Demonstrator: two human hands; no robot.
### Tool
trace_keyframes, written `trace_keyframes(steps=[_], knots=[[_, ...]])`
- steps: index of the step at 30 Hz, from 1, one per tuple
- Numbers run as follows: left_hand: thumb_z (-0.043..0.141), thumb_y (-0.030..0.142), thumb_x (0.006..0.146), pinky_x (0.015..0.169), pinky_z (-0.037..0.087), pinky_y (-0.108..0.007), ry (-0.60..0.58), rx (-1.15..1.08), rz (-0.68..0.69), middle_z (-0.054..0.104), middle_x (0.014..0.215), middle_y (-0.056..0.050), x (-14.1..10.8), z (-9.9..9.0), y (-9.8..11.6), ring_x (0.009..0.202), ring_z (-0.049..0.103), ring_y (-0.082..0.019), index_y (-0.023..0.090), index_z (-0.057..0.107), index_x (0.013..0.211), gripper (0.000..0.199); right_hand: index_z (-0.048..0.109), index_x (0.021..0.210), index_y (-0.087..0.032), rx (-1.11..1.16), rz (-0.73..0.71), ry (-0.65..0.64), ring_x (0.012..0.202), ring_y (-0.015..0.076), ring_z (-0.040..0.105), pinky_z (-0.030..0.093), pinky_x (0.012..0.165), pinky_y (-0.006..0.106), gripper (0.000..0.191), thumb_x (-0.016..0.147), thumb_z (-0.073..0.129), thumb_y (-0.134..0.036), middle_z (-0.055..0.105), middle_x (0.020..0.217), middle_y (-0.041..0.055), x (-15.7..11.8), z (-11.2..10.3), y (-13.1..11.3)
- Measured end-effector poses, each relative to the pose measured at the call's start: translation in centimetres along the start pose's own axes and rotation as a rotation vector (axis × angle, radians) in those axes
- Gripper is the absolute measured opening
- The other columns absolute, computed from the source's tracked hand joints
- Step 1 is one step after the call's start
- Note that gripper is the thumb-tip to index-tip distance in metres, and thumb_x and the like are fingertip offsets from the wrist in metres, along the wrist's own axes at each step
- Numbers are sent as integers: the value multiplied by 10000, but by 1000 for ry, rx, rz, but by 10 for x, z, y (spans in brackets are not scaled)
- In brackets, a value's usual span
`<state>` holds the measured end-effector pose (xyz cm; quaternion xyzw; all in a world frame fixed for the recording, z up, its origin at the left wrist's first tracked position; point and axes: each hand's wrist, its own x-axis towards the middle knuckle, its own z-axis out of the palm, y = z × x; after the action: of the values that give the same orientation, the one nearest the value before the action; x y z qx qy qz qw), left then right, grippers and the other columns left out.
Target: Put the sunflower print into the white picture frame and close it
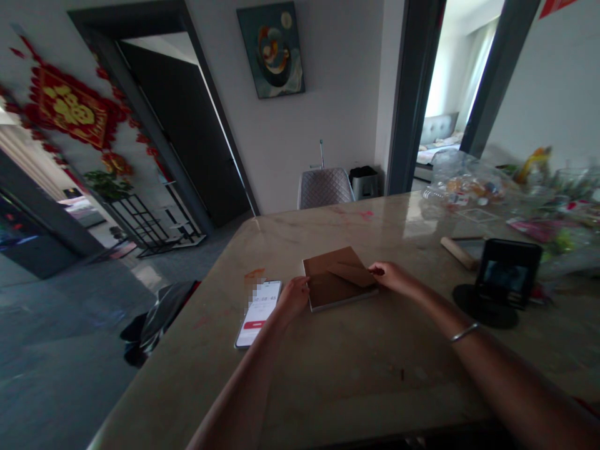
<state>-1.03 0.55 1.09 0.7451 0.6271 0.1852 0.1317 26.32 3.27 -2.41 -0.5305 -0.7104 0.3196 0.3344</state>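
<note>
A brown-covered notebook (323, 284) with a pale edge lies on the table in front of me. My left hand (294, 296) is closed at its left edge, fingers curled over the side. At the right edge, my right hand (389, 275) pinches the notebook near a lighter, slanted brown flap on its top; I cannot tell whether this flap is a raised cover corner or a separate piece. Just left of my left hand lies a phone (262, 309) with a lit white screen and a red button.
The stone-topped table (337, 369) has its left edge beside the phone. On the right, a black stand with a screen (509, 275) is near my forearm, with a wooden roller-like piece (457, 253) behind it. Plastic bags (469, 181) pile up at the far right. A chair (325, 187) stands beyond.
</note>
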Motion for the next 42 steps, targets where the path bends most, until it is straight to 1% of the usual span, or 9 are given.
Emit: trace_keyframes(steps=[6, 12, 18, 22, 26, 31, 34, 39, 42], knots=[[425, 59, 749, 939, 355, -262, 4, -39, -31, 568, 1182, -87, -1, -1, 3, 1098, 508, -161, 129, 570, 1122, 406, 652, 770, -173, -111, -34, 46, 772, 195, 612, 423, 695, 292, 178, 742, 481, -216, 684, 819, 66, -1, -2, -1], [419, 34, 727, 938, 357, -258, 29, -90, -44, 580, 1164, -95, -1, 0, 4, 1085, 519, -161, 114, 580, 1108, 421, 632, 765, -149, 65, 75, 14, 696, 164, 596, 426, 627, 261, 180, 738, 511, -279, 671, 755, 49, 3, -1, 9], [440, 37, 722, 950, 355, -292, 9, -129, -78, 584, 1165, -64, -1, 0, 5, 1091, 518, -170, 172, 592, 1100, 429, 579, 702, -144, 224, 182, -24, 565, 108, 540, 404, 548, 219, 106, 699, 575, -249, 618, 632, 10, 3, 1, 10], [423, 62, 736, 943, 359, -288, -1, -128, -88, 569, 1183, -81, -2, 0, 6, 1100, 511, -174, 148, 572, 1128, 428, 529, 652, -159, 241, 260, -16, 501, 95, 514, 387, 488, 203, 83, 673, 597, -202, 574, 553, -18, -1, 2, 3], [395, 64, 739, 947, 351, -264, -12, -106, -77, 561, 1190, -103, -3, -1, 7, 1111, 502, -166, 99, 557, 1141, 434, 529, 647, -161, 220, 281, -15, 493, 95, 520, 391, 481, 203, 60, 677, 580, -172, 581, 557, -14, -2, 1, -3], [385, 61, 740, 952, 348, -254, -17, -86, -68, 561, 1189, -105, -2, -1, 7, 1115, 499, -162, 87, 557, 1138, 434, 547, 655, -153, 178, 246, -20, 510, 104, 545, 417, 503, 213, 37, 679, 570, -168, 608, 587, 3, -2, 0, -3], [376, 62, 744, 954, 348, -253, -13, -77, -55, 564, 1185, -101, -2, -1, 7, 1112, 501, -160, 89, 561, 1133, 431, 582, 709, -143, 119, 217, -14, 559, 127, 582, 446, 535, 233, 44, 696, 546, -164, 646, 650, 31, 0, 2, 1], [373, 59, 743, 948, 361, -267, 6, -79, -33, 571, 1177, -94, -2, 0, 6, 1096, 514, -165, 96, 565, 1126, 430, 651, 889, -153, -94, -22, 32, 852, 178, 625, 463, 765, 293, 225, 741, 484, -124, 677, 937, 88, 3, 7, 6], [376, 63, 745, 955, 358, -270, 8, -64, -29, 573, 1174, -94, -3, 0, 7, 1097, 513, -167, 101, 568, 1123, 427, 645, 994, -165, -199, -91, 18, 957, 193, 601, 443, 829, 307, 296, 785, 437, -139, 654, 1023, 105, 4, 9, 8]])
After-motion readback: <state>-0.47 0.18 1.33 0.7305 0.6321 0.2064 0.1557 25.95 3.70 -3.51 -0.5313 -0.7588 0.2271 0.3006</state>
